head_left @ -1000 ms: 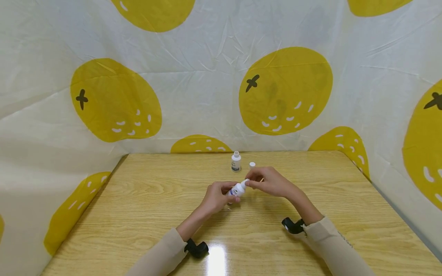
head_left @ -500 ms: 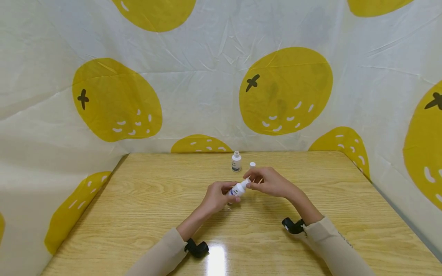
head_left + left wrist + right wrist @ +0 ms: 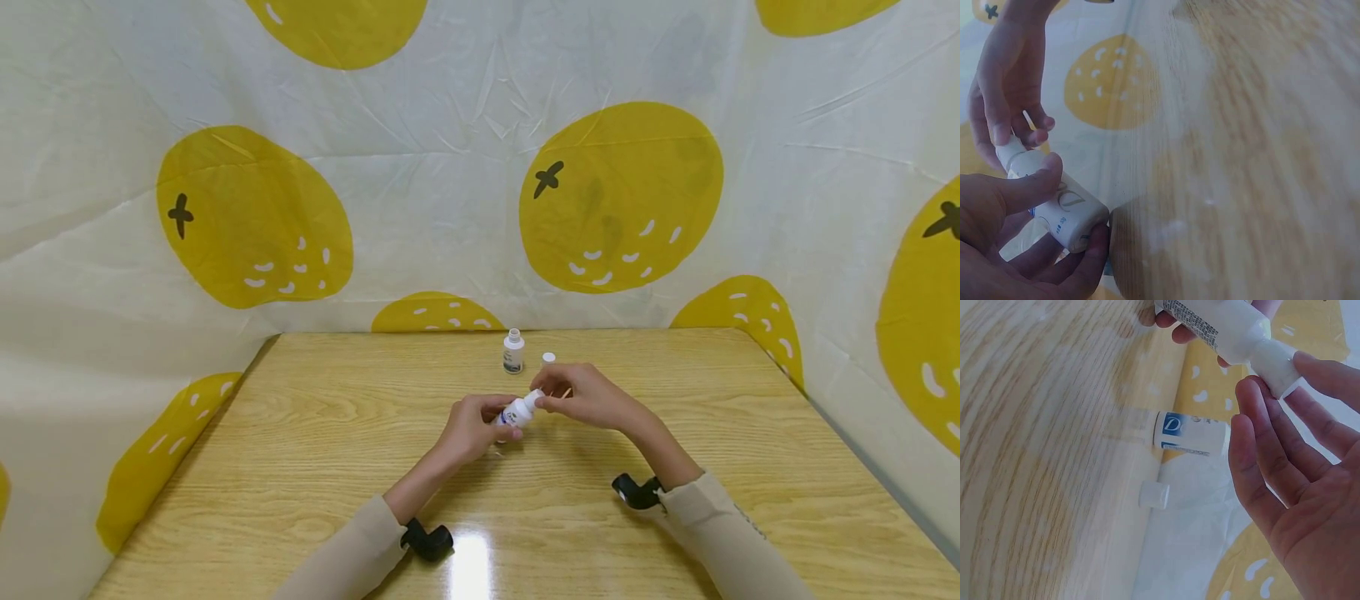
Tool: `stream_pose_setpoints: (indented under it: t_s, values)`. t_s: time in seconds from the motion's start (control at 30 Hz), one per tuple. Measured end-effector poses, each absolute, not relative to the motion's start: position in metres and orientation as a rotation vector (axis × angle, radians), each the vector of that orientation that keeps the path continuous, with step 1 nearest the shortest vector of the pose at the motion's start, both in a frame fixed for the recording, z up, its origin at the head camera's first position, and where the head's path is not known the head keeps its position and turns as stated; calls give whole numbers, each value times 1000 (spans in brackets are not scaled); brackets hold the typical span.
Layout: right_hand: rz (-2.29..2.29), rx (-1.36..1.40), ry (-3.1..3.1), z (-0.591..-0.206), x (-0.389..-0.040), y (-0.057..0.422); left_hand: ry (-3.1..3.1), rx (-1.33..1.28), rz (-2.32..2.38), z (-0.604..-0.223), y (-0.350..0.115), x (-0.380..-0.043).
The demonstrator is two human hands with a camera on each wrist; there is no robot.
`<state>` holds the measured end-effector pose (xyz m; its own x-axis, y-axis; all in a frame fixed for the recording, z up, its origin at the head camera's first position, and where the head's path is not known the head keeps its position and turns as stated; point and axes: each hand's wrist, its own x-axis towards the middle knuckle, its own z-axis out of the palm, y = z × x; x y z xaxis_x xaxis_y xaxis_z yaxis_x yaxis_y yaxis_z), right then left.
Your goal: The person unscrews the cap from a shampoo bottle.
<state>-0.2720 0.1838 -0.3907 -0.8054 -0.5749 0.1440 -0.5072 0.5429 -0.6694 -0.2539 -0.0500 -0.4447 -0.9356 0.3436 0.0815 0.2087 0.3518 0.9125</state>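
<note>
My left hand (image 3: 467, 429) grips a small white bottle (image 3: 514, 412) with printed lettering, tilted so that its top points up and to the right. A white cap (image 3: 1274, 367) sits on the neck of this bottle. Thumb and fingers of my right hand (image 3: 592, 396) pinch that cap; in the right wrist view the thumb lies on one side, the fingertips on the other. Farther back stands a second white bottle (image 3: 513, 353), upright, its threaded neck bare. A loose white cap (image 3: 548, 357) rests on the table to its right, partly behind my right hand.
The wood-grain table (image 3: 337, 467) runs back to a white cloth (image 3: 450, 233) printed with yellow fruit, which also hangs along both sides. Black wrist cameras (image 3: 427, 542) are strapped at both sleeve cuffs.
The fingers of my right hand have shifted slightly around the cap. The left hand, the held bottle, the standing bottle and the loose cap stay where they were.
</note>
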Motion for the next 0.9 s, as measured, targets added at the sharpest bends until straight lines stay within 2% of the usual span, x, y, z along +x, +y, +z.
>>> stream_pose_setpoints:
  t_s: [0.9]
  values:
    - [-1110,-944,2661,-391,-273,185,2505,519,1627,-447,-51,-255]
